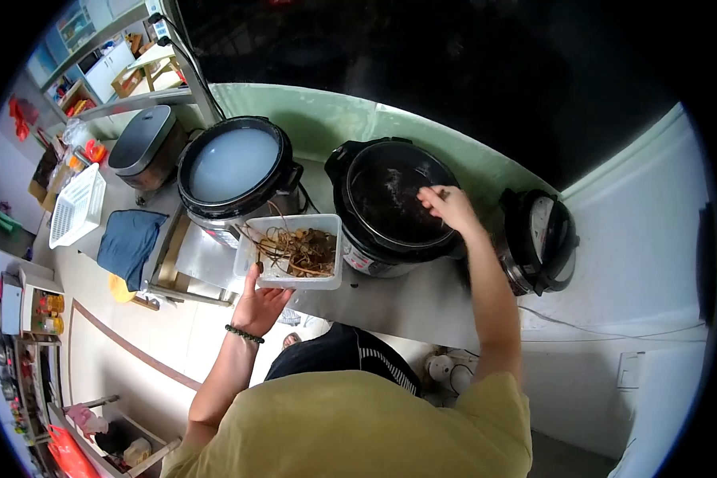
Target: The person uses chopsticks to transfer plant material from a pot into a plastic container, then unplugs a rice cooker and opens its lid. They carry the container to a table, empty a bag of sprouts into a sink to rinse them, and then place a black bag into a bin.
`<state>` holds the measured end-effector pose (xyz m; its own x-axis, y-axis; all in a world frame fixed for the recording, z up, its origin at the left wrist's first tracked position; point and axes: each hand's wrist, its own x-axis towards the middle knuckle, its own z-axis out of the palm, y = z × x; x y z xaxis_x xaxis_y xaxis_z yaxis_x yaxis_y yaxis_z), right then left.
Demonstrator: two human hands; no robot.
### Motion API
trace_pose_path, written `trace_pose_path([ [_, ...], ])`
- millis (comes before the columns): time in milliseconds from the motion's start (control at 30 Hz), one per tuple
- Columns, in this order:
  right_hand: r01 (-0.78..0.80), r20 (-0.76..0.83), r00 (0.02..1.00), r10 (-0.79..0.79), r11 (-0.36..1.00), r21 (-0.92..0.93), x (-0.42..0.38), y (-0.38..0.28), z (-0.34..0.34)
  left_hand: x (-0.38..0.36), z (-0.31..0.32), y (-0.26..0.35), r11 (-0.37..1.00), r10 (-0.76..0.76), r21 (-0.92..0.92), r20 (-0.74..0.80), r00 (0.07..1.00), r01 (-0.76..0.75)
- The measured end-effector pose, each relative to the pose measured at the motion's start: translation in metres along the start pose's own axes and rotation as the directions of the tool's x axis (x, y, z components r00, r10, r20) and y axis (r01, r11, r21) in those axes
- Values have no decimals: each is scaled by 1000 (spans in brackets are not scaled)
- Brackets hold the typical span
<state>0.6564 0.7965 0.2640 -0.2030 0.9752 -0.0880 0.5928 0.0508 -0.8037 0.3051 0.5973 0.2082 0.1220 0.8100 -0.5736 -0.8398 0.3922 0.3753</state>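
Dried roots: a tangle of brown, stringy dried roots and herb pieces (295,248) is held in a clear rectangular plastic tub (327,227), which is kept in the air just in front of the desk edge, between the two large pots.
Right fingers: the fingertips (432,193) are pinched together over the open black round electric cooker with dark contents (390,203); a small brown bit seems to be gripped, though it is too small to be told for certain.
Left fingers: the near underside and side wall of the tub are cupped from below by spread fingers (254,275).
Risk, spill: the tub is carried by one hand only and at one side, so it could be tipped and roots could be scattered onto the grey desk (406,307) or the floor.
Risk, heat: if the dark pot is hot, the fingertips held low over it could be scalded.
Risk, wrong pot: the second black cooker filled with milky white liquid (233,163) stands just beside the tub, so loose strands could be dropped into it.
Right hand pose: the right hand (448,207) is bent down at the wrist, the forearm stretched forward over the desk.
Left hand pose: the left hand (261,303) is turned palm up, a dark bead bracelet (243,334) worn at the wrist, the elbow kept close to the body.
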Motion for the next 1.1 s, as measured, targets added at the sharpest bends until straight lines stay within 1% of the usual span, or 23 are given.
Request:
trace_pose_path([
  [67,100,-106,990,-88,989,107,27,6,20,-1,0,0,1000,10,30,-24,1000,-10],
  [133,157,-213,971,-107,959,234,46,3,36,-1,-1,1,999,10,37,-48,999,-8],
  [167,195,-217,967,-132,934,300,52,0,42,-2,-1,2,998,8,63,-68,998,-3],
  [200,194,-220,967,-129,932,305,56,-2,44,-2,-2,2,998,7,69,-70,997,-2],
  [267,197,16,976,-215,921,337,60,-6,44,-2,-4,2,999,12,39,-66,998,-9],
  [300,179,160,958,-237,933,311,52,-15,37,-2,-5,2,999,11,40,-68,998,-9],
  [333,140,310,919,-246,935,327,50,-17,32,-2,-6,2,999,12,31,-72,997,-10],
  [400,18,546,829,-120,982,189,41,-25,16,-2,-8,1,1000,13,20,-76,997,-12],
  [433,-67,564,825,22,996,60,37,-30,10,-2,-10,1,1000,6,6,-79,997,-6],
  [467,-65,563,826,21,996,58,38,-30,7,-1,-11,1,1000,1,-8,-80,997,-2],
  [533,-94,336,923,186,958,-272,40,-31,3,0,-12,-1,1000,3,-19,-72,997,-4],
  [567,-62,306,947,93,992,-109,45,-21,5,1,-12,-1,1000,3,-28,-70,998,-5],
  [600,-61,300,949,91,992,-108,47,-16,11,1,-10,-1,1000,3,-25,-65,998,-5],
  [633,-29,206,978,9,995,92,50,-12,18,0,-7,0,1000,-5,-17,-61,998,4],
  [667,24,98,994,-53,959,284,52,-8,25,-2,-6,-1,1000,-14,-10,-60,998,13],
  [700,77,-40,997,-68,952,296,55,-7,31,-2,-6,-1,1000,-12,-3,-50,999,11],
  [733,78,-40,997,-69,952,296,57,-5,34,-1,-6,-1,1000,-11,-3,-50,999,10],
  [767,140,-190,979,-71,915,379,59,-3,36,-1,-7,-1,1000,-23,2,-46,999,23],
  [800,212,-335,940,-57,869,448,58,-5,37,-2,-8,-1,999,-36,5,-42,998,37],
  [867,260,-501,865,7,849,461,53,-6,32,-1,-10,-1,999,-31,32,-41,999,32],
  [933,326,-580,812,64,775,542,49,-1,26,-2,-7,-1,998,-23,55,-35,999,25],
  [1033,359,-557,822,118,651,669,37,0,17,-4,-4,-2,999,-13,47,-45,999,15],
  [1100,362,-534,833,149,582,728,27,-7,12,-3,-6,-2,998,-22,56,-21,1000,23],
])
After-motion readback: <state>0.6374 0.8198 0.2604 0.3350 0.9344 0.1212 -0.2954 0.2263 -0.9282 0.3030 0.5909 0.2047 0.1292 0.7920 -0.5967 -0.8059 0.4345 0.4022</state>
